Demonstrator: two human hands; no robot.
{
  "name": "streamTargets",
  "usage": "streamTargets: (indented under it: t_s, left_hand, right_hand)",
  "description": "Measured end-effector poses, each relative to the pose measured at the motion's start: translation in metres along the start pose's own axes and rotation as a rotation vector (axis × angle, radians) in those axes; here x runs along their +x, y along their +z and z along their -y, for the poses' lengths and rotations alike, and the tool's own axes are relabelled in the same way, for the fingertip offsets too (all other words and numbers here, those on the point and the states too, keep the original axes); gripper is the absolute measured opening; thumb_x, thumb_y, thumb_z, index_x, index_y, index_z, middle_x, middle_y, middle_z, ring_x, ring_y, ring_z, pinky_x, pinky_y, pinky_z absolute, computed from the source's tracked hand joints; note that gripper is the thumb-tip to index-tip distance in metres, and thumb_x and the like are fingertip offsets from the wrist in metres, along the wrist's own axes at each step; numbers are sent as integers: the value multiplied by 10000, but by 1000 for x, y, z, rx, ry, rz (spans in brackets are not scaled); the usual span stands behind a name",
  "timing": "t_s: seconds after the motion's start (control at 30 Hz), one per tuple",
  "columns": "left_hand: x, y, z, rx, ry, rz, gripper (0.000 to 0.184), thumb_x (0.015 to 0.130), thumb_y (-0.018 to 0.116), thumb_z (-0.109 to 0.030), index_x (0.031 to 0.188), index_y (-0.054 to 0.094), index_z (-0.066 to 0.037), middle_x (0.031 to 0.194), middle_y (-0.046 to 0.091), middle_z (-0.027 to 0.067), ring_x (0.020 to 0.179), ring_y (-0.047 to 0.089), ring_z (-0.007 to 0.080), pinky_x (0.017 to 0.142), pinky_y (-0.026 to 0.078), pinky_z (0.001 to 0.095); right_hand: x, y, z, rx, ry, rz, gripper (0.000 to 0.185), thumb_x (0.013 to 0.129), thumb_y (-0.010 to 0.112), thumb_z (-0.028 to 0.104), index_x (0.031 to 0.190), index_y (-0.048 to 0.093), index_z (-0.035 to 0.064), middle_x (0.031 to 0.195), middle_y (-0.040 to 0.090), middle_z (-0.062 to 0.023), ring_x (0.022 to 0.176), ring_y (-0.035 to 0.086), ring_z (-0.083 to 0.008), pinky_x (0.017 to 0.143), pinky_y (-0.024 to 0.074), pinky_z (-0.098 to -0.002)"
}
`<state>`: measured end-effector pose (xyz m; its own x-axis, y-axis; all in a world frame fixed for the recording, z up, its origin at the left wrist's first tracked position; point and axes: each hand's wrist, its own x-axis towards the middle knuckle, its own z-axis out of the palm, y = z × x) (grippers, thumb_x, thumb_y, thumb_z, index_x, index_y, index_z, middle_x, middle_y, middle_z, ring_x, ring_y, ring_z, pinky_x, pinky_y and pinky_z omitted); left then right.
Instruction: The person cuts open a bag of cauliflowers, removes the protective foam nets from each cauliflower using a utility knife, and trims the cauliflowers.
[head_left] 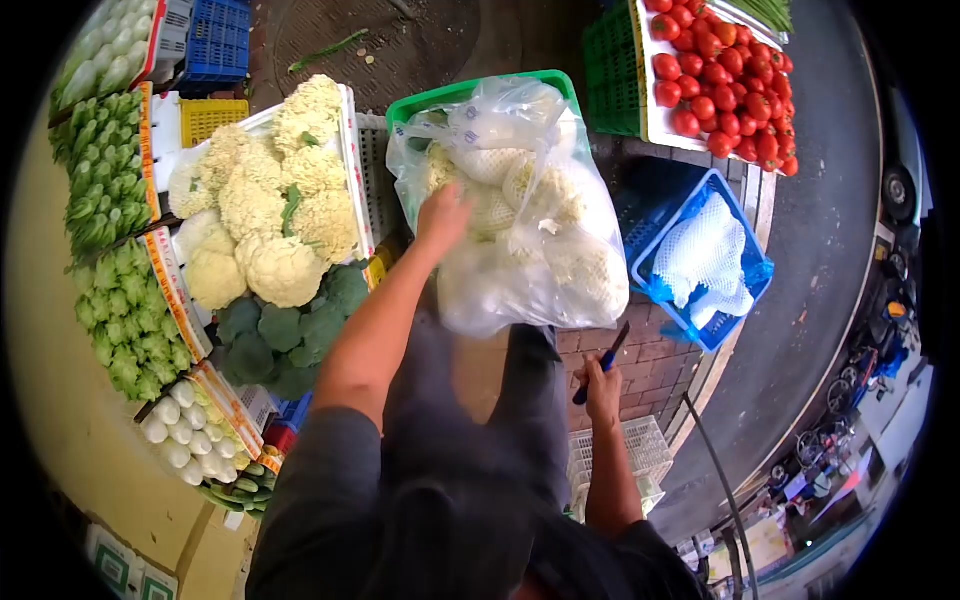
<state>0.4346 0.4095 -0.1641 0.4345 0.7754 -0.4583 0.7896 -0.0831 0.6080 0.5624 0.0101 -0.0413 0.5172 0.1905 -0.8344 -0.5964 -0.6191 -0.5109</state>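
Conceivably, the knife (621, 341) in the right hand (602, 390) near the green crate (545, 75) could, swung inward, slit the bag (485, 292) of netted cauliflowers (565, 195) inside or nick the left hand (443, 217) above, its blurred grip unclear.

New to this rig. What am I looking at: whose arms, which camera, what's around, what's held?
There's no robot: these are a person's bare hands. The single picture comes from a camera worn on the head, looking forward and down, so the body is at the bottom.

In front is a green crate with a clear plastic bag holding netted cauliflowers. The left hand is at the bag; whether it grips anything is unclear. The right hand holds a blue-handled knife.

Left of the bag: loose cauliflowers and broccoli. Right: tomatoes and a blue crate with white netting.
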Motion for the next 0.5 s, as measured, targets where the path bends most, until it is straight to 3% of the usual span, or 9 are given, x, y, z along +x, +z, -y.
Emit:
streamTargets:
  t_s: [0.03,0.1,0.2,0.3,0.33,0.43,0.5]
  left_hand:
    - [30,15,4,22,139,-185,468,899,655,-365,1167,660,19,1063,730,209,1062,670,411,927,528,472]
    - [85,42,15,127,236,-338,508,886,674,-410,1122,699,39,1052,738,216,1037,682,422,917,540,473]
    - [116,36,-9,267,-138,222,484,872,678,-433,1050,749,12,1052,739,226,1013,694,423,900,548,482]
    - [108,52,-9,335,-170,104,429,869,661,-401,976,773,-1,1040,740,230,984,704,418,883,556,483]
    - [113,63,5,309,-216,38,386,878,620,-324,1019,750,11,1104,720,244,1024,693,412,899,550,472]
    - [104,63,20,76,-186,16,361,873,595,-267,1075,728,0,1163,695,265,1077,673,406,926,535,454]
    - [101,62,33,-54,-116,102,371,874,580,-255,1118,709,-5,1190,682,268,1105,653,415,950,518,456]
  right_hand:
    - [3,-3,-4,5,5,-8,184,990,668,206,908,638,44,638,537,13,544,488,-79,572,448,-244]
    - [1,-4,-5,-101,56,-78,199,993,666,223,911,641,43,648,543,13,560,492,-84,575,444,-253]
    - [-4,-17,-30,-76,94,-129,204,989,672,227,895,634,50,652,545,9,572,494,-87,582,453,-271]
    - [-4,-31,-52,-77,90,-67,203,992,666,226,902,634,47,647,541,8,573,494,-87,592,462,-279]
    - [0,-30,-50,-87,100,-50,206,993,664,227,897,632,47,646,539,9,573,493,-87,595,464,-280]
    - [-4,-21,-40,-129,115,-24,219,996,660,230,885,629,44,646,536,12,572,490,-84,600,465,-280]
    - [2,-5,-22,-159,76,-22,228,997,658,233,877,629,42,649,538,13,572,489,-81,601,461,-277]
